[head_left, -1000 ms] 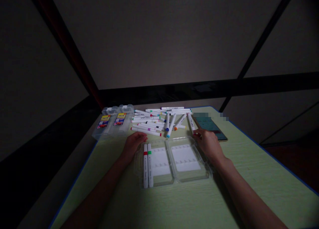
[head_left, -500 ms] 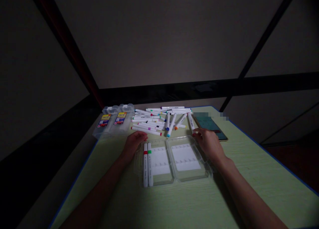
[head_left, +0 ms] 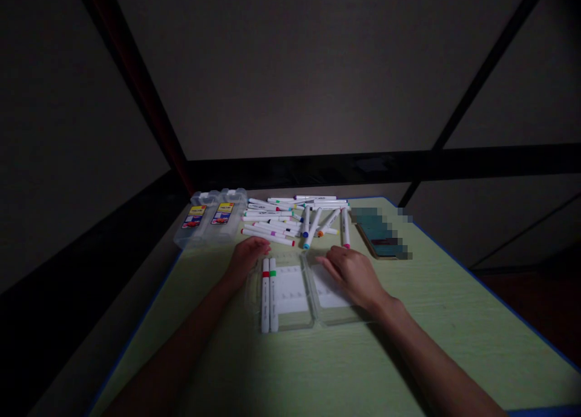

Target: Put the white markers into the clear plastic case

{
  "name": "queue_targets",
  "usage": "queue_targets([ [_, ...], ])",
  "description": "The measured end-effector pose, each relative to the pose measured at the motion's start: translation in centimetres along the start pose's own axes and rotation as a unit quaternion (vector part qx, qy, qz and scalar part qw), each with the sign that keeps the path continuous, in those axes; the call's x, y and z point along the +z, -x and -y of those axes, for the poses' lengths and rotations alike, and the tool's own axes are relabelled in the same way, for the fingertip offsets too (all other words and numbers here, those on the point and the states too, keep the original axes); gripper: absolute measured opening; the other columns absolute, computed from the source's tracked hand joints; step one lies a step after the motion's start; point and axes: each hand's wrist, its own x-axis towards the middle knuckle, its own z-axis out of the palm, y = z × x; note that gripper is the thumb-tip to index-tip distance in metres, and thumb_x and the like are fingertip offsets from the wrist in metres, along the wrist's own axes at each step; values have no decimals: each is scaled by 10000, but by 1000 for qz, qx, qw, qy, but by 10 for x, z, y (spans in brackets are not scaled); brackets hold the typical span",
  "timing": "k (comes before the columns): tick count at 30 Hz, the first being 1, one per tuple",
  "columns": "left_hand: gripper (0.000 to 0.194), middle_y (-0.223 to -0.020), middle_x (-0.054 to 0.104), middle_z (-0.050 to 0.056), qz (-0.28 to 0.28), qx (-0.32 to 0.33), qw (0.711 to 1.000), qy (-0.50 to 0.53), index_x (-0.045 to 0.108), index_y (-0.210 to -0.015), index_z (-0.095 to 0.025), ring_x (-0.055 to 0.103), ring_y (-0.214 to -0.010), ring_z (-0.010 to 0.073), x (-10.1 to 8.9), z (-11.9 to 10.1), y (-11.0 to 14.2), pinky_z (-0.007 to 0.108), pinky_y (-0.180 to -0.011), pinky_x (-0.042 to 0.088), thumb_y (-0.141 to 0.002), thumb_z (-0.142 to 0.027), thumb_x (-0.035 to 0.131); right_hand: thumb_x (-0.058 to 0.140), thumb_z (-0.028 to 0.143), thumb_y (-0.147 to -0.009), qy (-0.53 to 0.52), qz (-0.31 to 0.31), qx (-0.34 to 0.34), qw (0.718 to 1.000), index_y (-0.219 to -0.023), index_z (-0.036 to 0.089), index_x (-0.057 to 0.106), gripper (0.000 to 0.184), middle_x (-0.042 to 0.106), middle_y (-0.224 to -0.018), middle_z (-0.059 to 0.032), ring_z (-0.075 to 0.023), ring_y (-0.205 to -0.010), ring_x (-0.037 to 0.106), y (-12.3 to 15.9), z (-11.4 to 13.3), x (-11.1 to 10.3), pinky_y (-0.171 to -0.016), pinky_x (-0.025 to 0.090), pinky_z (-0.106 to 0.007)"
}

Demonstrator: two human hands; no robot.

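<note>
An open clear plastic marker case [head_left: 314, 296] lies flat before me with white inserts. Two white markers, one with a red band [head_left: 265, 302] and one with a green band [head_left: 273, 302], lie side by side in its left half. My left hand [head_left: 247, 256] is at the case's upper left corner, fingers curled together on its edge; the fingertips are partly hidden. Over the right half hovers my right hand [head_left: 351, 275], thumb apart from the bent fingers, with no marker seen in it. Just beyond it lies a white marker with a pink end [head_left: 345, 228].
Behind the case spreads a loose pile of white markers [head_left: 272, 216] with coloured ends. Two clear plastic cases with labels [head_left: 211, 226] stand at the back left. A phone [head_left: 379, 232] lies at the right on the green table [head_left: 445, 320], which has a blue edge.
My right hand has let go of the pink-ended marker and moved left and nearer, over the case's right half. That marker lies straighter now. My left hand stays at the case's corner.
</note>
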Motion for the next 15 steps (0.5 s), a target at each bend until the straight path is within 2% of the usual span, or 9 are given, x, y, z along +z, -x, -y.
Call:
queue_targets([
  [4,200,-646,622,12,8,2,1000,-17,598,-707,-144,567,-645,139,0,-8,-1,264,-647,423,-618,-322,616,281,359,-917,6,55,-108,993,-705,156,578,417,597,-693,-48,-144,-638,548,2,10,-1,-609,315,-248],
  [7,226,-696,637,21,15,11,1000,-4,597,-725,-148,580,-686,147,-4,-19,-8,277,-685,433,-585,-320,645,290,355,-917,-4,80,-156,985,-721,157,585,407,602,-696,-39,-142,-636,554,2,11,-1,-597,316,-248],
  [11,231,-752,645,49,44,49,996,-62,608,-725,-140,580,-716,161,-11,-35,-31,287,-691,439,-552,-286,657,292,347,-918,-11,100,-171,980,-740,156,594,400,610,-706,-41,-142,-637,565,1,13,-2,-569,309,-248],
  [15,199,-779,641,55,60,121,974,-180,630,-737,-144,560,-685,163,-15,-43,-54,277,-636,433,-571,-253,612,307,330,-916,-14,108,-169,980,-738,156,586,374,616,-714,-41,-142,-638,569,1,15,-2,-563,306,-244],
])
